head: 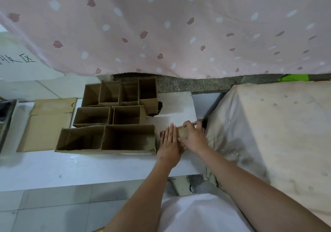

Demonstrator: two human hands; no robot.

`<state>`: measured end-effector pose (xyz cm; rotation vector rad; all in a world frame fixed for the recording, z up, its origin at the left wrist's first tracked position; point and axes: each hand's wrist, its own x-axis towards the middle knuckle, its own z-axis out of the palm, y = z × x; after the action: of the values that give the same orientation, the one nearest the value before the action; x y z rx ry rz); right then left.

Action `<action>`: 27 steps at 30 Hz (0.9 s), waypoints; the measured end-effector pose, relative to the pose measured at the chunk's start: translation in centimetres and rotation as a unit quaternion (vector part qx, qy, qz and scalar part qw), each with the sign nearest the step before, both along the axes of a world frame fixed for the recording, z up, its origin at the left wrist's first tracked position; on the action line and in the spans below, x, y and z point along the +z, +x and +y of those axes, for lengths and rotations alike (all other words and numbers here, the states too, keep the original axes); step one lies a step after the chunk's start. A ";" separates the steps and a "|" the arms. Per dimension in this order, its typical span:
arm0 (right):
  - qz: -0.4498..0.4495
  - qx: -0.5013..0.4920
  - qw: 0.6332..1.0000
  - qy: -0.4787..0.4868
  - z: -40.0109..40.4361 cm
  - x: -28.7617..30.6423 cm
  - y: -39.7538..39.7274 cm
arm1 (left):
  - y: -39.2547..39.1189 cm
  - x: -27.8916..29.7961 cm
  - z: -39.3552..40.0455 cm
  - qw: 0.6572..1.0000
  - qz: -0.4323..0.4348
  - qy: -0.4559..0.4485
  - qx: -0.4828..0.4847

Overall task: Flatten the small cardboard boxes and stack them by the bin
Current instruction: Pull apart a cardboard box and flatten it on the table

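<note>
Several open brown cardboard boxes [129,136] stand packed together on a low white table [71,167]. To their right lies a small cardboard box [182,133], mostly covered by both hands. My left hand [170,144] presses on it with straight fingers. My right hand [193,136] grips its far right end with curled fingers. A flattened cardboard sheet [48,124] lies at the table's left, beside a dark bin [7,117] at the frame's left edge.
A pink patterned cloth [161,27] hangs across the whole upper view. A large object under a pale cover [268,127] stands against the table's right side. Grey floor tiles [53,210] lie in front of the table.
</note>
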<state>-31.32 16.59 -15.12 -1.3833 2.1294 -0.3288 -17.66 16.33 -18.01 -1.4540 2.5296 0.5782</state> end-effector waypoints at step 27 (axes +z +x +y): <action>-0.030 0.023 0.997 -0.074 0.7 -0.6 -0.3 | -0.1 -1.0 0.9 0.999 0.022 -0.030 0.026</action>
<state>-31.66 17.32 -15.76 -1.4830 2.0564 -0.5124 -17.73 17.24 -19.06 -1.5472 2.5704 0.5531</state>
